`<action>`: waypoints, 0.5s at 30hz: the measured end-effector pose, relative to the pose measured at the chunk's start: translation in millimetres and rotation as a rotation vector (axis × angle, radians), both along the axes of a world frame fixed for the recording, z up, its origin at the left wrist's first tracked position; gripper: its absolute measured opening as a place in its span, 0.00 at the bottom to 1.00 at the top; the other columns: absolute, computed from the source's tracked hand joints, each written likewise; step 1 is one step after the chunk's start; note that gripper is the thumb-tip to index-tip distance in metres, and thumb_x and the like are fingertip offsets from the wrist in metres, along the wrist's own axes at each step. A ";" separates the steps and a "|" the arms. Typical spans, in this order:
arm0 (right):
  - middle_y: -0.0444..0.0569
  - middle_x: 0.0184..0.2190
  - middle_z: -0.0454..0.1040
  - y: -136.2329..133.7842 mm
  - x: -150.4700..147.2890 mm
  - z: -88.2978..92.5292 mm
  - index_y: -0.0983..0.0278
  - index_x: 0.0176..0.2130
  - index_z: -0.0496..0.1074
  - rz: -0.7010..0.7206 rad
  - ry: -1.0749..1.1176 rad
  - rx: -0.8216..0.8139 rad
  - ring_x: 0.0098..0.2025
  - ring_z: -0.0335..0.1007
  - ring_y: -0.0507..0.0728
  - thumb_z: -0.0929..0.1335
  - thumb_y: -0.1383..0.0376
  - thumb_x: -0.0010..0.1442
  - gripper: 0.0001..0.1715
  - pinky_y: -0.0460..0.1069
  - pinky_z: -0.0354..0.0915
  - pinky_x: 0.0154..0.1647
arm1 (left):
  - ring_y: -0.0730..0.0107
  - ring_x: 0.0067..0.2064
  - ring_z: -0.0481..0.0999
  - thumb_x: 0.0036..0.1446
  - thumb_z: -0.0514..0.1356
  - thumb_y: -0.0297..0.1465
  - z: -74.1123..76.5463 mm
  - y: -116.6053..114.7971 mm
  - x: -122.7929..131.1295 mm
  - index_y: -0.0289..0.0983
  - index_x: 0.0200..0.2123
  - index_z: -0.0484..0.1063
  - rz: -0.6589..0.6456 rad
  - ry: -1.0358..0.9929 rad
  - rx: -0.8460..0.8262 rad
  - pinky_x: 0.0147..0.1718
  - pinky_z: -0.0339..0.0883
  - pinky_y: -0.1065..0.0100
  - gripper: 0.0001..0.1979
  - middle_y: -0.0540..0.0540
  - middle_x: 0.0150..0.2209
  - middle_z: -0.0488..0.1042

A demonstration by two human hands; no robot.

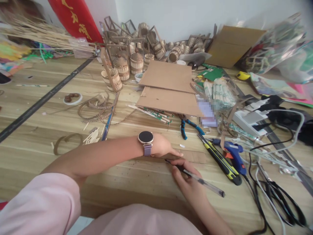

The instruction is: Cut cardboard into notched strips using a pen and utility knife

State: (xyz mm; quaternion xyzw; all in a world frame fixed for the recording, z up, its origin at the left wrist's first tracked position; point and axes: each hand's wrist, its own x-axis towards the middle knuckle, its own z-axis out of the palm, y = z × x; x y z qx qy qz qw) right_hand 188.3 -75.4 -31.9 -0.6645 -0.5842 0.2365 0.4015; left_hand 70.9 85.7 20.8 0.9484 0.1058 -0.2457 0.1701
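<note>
A narrow cardboard strip (195,156) lies flat on the wooden table in front of me. My left hand (161,146), with a watch (145,137) on its wrist, rests on the strip. Its index finger is stretched out along the cardboard, while the other fingers are mostly hidden under the palm. Between the fingers of my right hand (187,179) is a black pen with a clear barrel (207,184), held closed in a writing grip. The pen's tip points left, close to the strip's near edge; whether it touches cannot be told.
Blue-handled pliers (184,129), a utility knife (221,161), a blue glue gun (236,155) and black scissors (281,199) lie to the right among cables. Cardboard sheets (168,76) lie ahead, with small bamboo baskets (122,67) behind. Coiled strips (97,106) are at left.
</note>
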 end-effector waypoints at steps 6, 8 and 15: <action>0.49 0.31 0.79 4.3 -8.0 -4.7 0.59 0.32 0.75 0.009 -0.019 0.020 0.33 0.75 0.58 0.66 0.60 0.60 0.09 0.52 0.71 0.36 | 0.66 0.30 0.76 0.54 0.61 0.19 6.2 -3.7 4.9 0.63 0.65 0.59 0.032 0.054 0.017 0.28 0.60 0.71 0.42 0.51 0.37 0.82; 0.48 0.31 0.79 5.7 -9.3 -5.5 0.58 0.32 0.75 0.008 -0.017 0.041 0.34 0.75 0.58 0.66 0.60 0.60 0.09 0.52 0.71 0.38 | 0.67 0.30 0.75 0.55 0.61 0.20 6.3 -4.4 5.7 0.64 0.65 0.59 0.032 0.048 0.024 0.29 0.60 0.71 0.41 0.51 0.35 0.81; 0.48 0.30 0.80 1.8 9.8 1.3 0.59 0.32 0.76 -0.005 -0.031 -0.003 0.33 0.76 0.59 0.66 0.59 0.59 0.10 0.51 0.71 0.33 | 0.66 0.30 0.75 0.48 0.63 0.18 4.3 -2.2 6.8 0.63 0.64 0.61 0.019 0.029 0.017 0.29 0.62 0.71 0.45 0.52 0.34 0.80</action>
